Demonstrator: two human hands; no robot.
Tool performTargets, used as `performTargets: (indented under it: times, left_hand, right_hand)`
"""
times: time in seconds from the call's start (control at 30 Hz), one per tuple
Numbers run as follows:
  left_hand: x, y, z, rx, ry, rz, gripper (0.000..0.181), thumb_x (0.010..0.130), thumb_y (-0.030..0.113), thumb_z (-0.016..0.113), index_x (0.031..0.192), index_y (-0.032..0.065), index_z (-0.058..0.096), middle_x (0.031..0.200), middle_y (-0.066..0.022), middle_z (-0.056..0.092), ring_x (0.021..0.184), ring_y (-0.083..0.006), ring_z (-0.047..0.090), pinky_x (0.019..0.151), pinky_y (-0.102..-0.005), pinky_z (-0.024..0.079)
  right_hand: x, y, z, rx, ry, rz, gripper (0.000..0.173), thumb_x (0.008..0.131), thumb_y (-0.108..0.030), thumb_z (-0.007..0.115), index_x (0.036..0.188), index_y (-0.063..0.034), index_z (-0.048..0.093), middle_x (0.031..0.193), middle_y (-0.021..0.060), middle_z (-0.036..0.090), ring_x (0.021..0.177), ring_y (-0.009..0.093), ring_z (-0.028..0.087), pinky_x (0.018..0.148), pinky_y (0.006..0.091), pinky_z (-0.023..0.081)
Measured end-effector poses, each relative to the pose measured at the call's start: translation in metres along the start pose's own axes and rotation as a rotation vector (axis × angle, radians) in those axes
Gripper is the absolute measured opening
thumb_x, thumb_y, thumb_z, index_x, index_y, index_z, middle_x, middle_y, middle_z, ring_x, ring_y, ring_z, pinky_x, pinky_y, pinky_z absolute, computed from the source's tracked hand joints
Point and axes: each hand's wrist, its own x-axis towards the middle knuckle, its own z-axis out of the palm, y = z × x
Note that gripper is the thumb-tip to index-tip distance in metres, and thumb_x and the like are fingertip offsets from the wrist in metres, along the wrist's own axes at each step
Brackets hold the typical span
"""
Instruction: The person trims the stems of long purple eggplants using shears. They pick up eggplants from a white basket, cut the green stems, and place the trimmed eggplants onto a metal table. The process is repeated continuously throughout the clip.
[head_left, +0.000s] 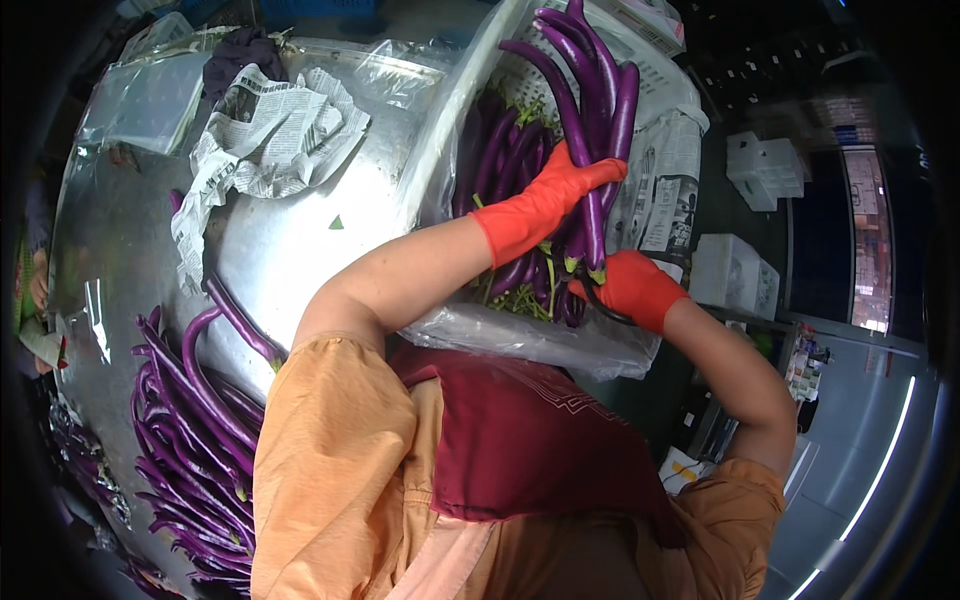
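Note:
My left hand (555, 196), in a red rubber glove, grips a bunch of long purple eggplants (594, 97) around their lower part, above a lined white plastic basket (679, 82). Their green caps point toward me, beside my right hand (637, 289). That hand, gloved in red too, holds a tool with a black looped handle (606, 309), probably scissors; its blades are hidden. More eggplants (499, 161) lie in the basket under the held bunch, among green stem trimmings (525, 300). Newspaper (664, 210) and clear plastic film (540, 337) line the basket.
Left of the basket is a metal table (300, 232) bearing crumpled newspaper (277, 135) and a dark cloth (244, 60). A large heap of eggplants (195, 465) lies near my left side. White foam boxes (724, 270) stand at right. Another person's hand (39, 281) shows at far left.

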Motion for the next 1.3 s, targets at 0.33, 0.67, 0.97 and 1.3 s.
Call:
performTargets:
  times: [0.33,0.67,0.97,1.3]
  left_hand:
    - [0.005,0.007,-0.004,-0.002,-0.03,-0.012,0.065,0.074,0.028,0.079,0.126,0.0027,0.05,0.112,-0.0083,0.061,0.102,-0.018,0.055,0.093,-0.0317,0.042]
    - [0.002,0.004,-0.003,-0.181,-0.084,-0.106,0.048,0.083,0.02,0.071,0.123,0.0039,0.05,0.113,-0.01,0.061,0.105,-0.0183,0.058,0.09,-0.0361,0.048]
    - [-0.008,0.047,-0.007,-0.679,-0.659,-0.169,0.076,0.086,0.04,0.067,0.141,0.0009,0.034,0.141,-0.0182,0.043,0.134,-0.0325,0.039,0.103,-0.0497,0.044]
    - [-0.072,0.135,0.004,-0.434,-0.693,0.059,0.097,0.077,0.06,0.065,0.148,0.0097,0.023,0.149,-0.0196,0.031,0.139,-0.0361,0.029,0.107,-0.0482,0.04]
  right_hand:
    - [-0.071,0.007,-0.03,-0.137,-0.042,0.132,0.038,0.08,-0.039,0.066,0.086,-0.0012,0.065,0.079,0.0222,0.065,0.082,0.04,0.063,0.076,0.0469,0.05]
    - [-0.038,0.028,0.027,-0.089,0.121,-0.032,0.027,0.08,-0.029,0.065,0.084,-0.003,0.063,0.078,0.022,0.063,0.077,0.042,0.061,0.07,0.051,0.047]
    - [-0.076,0.05,0.036,0.137,0.339,-0.008,0.023,0.085,-0.027,0.062,0.089,-0.004,0.063,0.075,0.0212,0.064,0.069,0.038,0.063,0.065,0.0474,0.049]
    - [-0.043,0.044,0.037,1.176,0.402,0.075,0.031,0.091,-0.033,0.06,0.103,-0.0046,0.063,0.07,0.0042,0.062,0.05,0.01,0.054,0.045,0.0229,0.032]
